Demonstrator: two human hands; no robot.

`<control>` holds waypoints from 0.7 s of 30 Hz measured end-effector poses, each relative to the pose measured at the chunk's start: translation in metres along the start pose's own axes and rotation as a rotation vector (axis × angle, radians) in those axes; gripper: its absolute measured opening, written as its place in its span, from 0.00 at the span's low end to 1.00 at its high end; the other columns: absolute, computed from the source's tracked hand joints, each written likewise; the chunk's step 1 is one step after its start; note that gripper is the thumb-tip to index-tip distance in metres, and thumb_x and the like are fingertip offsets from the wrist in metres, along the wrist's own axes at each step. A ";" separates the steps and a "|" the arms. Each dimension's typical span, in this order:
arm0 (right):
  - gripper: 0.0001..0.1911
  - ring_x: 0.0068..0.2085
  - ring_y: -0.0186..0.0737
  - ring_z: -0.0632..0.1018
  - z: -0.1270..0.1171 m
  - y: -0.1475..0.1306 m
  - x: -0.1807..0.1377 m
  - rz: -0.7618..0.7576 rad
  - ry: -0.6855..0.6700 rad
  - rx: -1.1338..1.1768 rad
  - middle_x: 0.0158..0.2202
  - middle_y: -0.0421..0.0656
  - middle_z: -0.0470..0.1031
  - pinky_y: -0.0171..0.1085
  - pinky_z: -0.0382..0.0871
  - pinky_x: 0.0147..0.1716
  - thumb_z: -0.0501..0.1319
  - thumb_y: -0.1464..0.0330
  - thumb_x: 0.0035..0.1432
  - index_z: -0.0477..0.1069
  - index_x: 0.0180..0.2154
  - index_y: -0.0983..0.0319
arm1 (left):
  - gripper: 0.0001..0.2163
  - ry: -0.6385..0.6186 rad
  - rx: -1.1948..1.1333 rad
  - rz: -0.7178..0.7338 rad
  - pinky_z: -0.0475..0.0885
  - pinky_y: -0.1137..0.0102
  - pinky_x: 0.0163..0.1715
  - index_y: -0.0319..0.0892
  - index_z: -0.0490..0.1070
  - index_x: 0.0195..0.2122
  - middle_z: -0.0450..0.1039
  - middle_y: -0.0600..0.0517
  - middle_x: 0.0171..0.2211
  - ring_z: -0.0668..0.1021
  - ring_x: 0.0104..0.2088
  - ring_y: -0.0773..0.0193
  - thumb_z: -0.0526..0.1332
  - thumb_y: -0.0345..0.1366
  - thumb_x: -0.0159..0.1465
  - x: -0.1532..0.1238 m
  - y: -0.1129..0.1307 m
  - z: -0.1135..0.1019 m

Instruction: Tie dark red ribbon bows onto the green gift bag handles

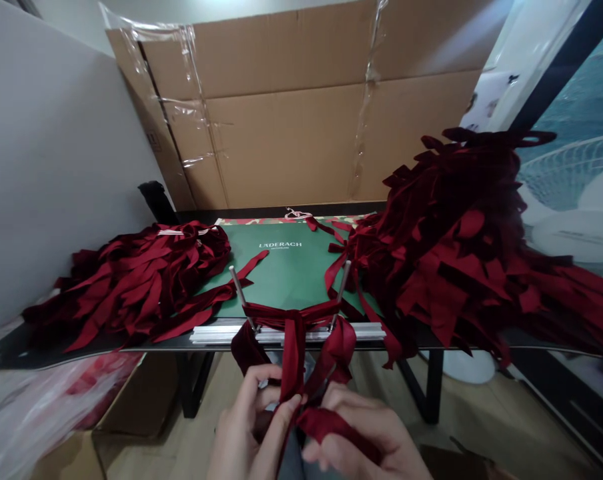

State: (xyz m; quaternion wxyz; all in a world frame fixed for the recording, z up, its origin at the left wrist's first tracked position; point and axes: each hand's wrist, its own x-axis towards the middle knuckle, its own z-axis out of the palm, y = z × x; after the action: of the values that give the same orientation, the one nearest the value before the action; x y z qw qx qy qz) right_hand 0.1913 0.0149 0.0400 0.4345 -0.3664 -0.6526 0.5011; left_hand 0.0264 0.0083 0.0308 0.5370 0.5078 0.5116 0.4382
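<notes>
A dark red velvet ribbon (294, 347) is stretched around two upright metal pins on an aluminium rail (209, 335) at the table's front edge. Its middle strip hangs down toward me, with a loop on either side of it. My left hand (256, 427) pinches the hanging strip between thumb and fingers. Close beside it, my right hand (364, 433) is closed on another length of the same ribbon, which folds over its fingers. The two hands nearly meet below the rail. Parts of the ribbon between the fingers are hidden.
A heap of red ribbons (146, 287) lies on the left of the table, and a taller ribbon pile (451, 247) on the right. Between them is a green printed sheet (281, 273). Cardboard (286, 133) stands behind; a white fan (576, 193) is at right.
</notes>
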 end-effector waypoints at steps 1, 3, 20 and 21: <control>0.18 0.32 0.38 0.74 -0.001 -0.008 0.007 -0.063 -0.026 -0.038 0.27 0.43 0.75 0.34 0.68 0.33 0.55 0.56 0.60 0.77 0.30 0.59 | 0.11 -0.014 0.018 0.009 0.74 0.73 0.34 0.44 0.64 0.41 0.79 0.48 0.34 0.79 0.32 0.62 0.60 0.40 0.60 0.000 0.001 -0.001; 0.15 0.32 0.36 0.74 -0.001 -0.017 0.022 -0.237 -0.063 -0.151 0.28 0.42 0.76 0.34 0.68 0.34 0.54 0.63 0.63 0.76 0.33 0.61 | 0.09 -0.023 0.030 0.027 0.73 0.75 0.32 0.43 0.67 0.38 0.78 0.48 0.32 0.78 0.30 0.63 0.62 0.40 0.59 0.000 0.000 -0.004; 0.17 0.32 0.39 0.68 -0.006 -0.013 0.045 -0.584 -0.051 -0.918 0.30 0.40 0.73 0.40 0.60 0.35 0.51 0.55 0.63 0.68 0.34 0.62 | 0.09 -0.005 -0.086 -0.011 0.66 0.79 0.25 0.40 0.66 0.27 0.71 0.55 0.23 0.72 0.24 0.69 0.66 0.37 0.55 0.002 -0.001 -0.002; 0.17 0.31 0.39 0.67 -0.004 -0.014 0.047 -0.568 -0.076 -0.897 0.28 0.40 0.73 0.41 0.59 0.36 0.51 0.55 0.63 0.67 0.33 0.62 | 0.09 -0.004 -0.086 -0.007 0.65 0.79 0.24 0.41 0.66 0.27 0.71 0.55 0.23 0.72 0.24 0.69 0.66 0.38 0.55 0.002 -0.001 -0.003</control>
State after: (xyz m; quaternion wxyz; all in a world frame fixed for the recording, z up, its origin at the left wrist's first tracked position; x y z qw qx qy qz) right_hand 0.1781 0.0562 0.0640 0.3298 -0.3067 -0.8915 0.0486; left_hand 0.0239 0.0105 0.0299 0.5609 0.4832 0.4932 0.4569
